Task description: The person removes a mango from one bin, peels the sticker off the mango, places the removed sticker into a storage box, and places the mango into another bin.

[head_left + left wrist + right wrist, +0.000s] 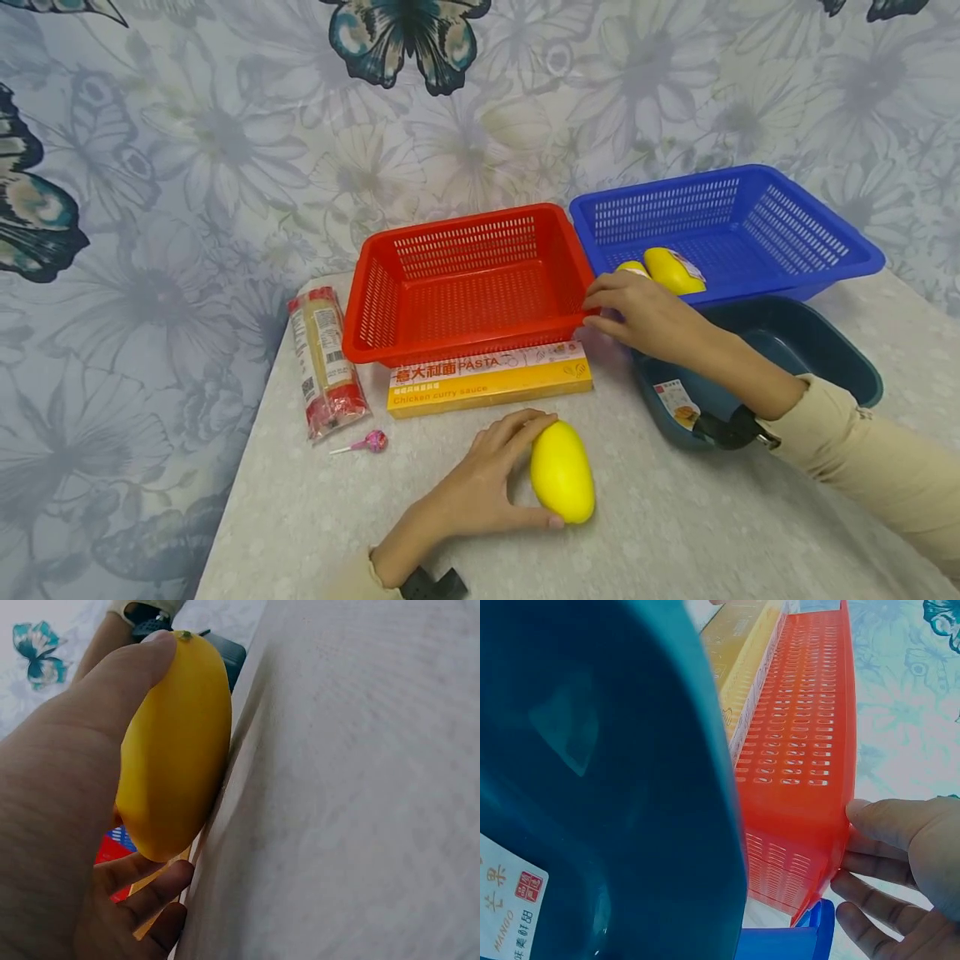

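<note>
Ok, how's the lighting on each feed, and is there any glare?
Head view: bright, fairly even light, soft shadows on the table; left wrist view: dimmer, the mango a duller, deeper yellow; right wrist view: bluish cast, wall washed out, pale reflections inside the basin.

Floral butterfly wallpaper backs a pale, mottled tabletop.
</note>
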The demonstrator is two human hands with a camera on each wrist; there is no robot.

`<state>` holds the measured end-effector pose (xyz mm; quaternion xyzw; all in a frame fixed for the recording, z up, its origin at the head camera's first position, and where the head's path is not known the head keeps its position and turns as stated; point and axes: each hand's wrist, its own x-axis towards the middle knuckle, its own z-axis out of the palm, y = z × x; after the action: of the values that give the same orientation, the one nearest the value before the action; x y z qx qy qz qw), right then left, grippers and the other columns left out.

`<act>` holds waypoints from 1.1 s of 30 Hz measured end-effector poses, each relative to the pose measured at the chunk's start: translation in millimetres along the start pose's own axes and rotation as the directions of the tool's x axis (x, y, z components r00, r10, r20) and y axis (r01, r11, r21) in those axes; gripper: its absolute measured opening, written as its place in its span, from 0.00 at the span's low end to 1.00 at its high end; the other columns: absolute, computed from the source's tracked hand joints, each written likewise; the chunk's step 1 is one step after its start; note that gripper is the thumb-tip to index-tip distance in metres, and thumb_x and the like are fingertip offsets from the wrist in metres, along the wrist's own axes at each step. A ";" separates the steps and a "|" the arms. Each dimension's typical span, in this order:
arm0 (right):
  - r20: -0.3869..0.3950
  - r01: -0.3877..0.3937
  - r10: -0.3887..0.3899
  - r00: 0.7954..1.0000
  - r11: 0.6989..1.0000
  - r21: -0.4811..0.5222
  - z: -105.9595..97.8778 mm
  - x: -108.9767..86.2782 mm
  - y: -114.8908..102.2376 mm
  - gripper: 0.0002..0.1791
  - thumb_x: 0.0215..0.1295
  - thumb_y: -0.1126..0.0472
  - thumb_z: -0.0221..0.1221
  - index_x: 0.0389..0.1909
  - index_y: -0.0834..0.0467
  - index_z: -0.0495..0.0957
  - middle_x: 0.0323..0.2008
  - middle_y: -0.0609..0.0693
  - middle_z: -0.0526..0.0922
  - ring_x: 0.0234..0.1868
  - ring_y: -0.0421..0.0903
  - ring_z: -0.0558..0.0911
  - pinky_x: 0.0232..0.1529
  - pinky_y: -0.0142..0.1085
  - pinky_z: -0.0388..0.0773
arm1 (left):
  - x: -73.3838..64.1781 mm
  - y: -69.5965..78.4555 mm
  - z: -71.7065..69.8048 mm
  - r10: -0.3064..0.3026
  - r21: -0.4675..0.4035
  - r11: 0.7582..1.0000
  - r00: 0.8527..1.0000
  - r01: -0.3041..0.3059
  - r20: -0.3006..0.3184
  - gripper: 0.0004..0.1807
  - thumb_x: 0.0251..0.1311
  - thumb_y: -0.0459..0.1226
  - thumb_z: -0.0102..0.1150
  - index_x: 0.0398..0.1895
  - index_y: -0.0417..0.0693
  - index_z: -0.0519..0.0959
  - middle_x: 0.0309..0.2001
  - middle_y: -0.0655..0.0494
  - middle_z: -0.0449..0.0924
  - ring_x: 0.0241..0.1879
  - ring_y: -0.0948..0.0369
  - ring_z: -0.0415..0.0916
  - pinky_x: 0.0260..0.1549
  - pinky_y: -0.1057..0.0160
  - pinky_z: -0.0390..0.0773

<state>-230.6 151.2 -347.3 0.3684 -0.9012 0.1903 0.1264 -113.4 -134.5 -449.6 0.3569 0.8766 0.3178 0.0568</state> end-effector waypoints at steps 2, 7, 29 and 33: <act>0.001 0.003 -0.003 1.000 1.000 0.000 1.1 -1.0 0.9 0.12 0.60 0.62 0.71 0.43 0.62 0.87 0.43 0.53 0.83 0.46 0.51 0.80 0.50 0.44 0.81 | 0.0 1.1 -0.4 0.008 -0.013 1.000 1.000 -0.008 -0.026 0.58 0.44 0.72 0.66 0.78 0.69 0.53 0.74 0.68 0.52 0.69 0.64 0.57 0.60 0.47 0.69; 0.000 -0.007 0.007 1.000 1.000 -0.010 0.7 1.1 0.3 0.12 0.60 0.61 0.71 0.44 0.61 0.87 0.42 0.52 0.83 0.45 0.49 0.80 0.49 0.43 0.81 | 0.1 1.7 -12.3 -0.001 -0.059 0.998 0.996 -0.004 -0.085 0.59 0.42 0.67 0.72 0.78 0.73 0.53 0.75 0.62 0.53 0.64 0.64 0.62 0.57 0.51 0.75; 0.064 -0.044 0.045 0.997 0.999 -0.017 -3.7 4.5 -1.7 0.11 0.61 0.61 0.70 0.43 0.61 0.87 0.41 0.52 0.84 0.41 0.51 0.81 0.47 0.44 0.82 | 31.9 19.9 -115.0 0.029 -0.132 0.989 0.964 -0.067 -0.266 0.56 0.43 0.49 0.81 0.76 0.71 0.59 0.72 0.67 0.55 0.63 0.61 0.63 0.55 0.45 0.76; 0.063 -0.049 0.051 0.997 0.999 -0.018 -2.8 5.0 -3.5 0.11 0.61 0.61 0.70 0.44 0.61 0.87 0.41 0.52 0.84 0.41 0.50 0.81 0.47 0.45 0.82 | 45.9 15.0 -131.8 0.054 -0.113 0.989 0.954 -0.090 -0.294 0.55 0.44 0.48 0.81 0.76 0.69 0.59 0.72 0.65 0.56 0.61 0.60 0.63 0.53 0.44 0.76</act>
<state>-231.4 147.0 -342.1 0.3505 -0.9152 0.1741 0.0959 -181.5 -164.1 -330.5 0.3339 0.8402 0.4229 -0.0616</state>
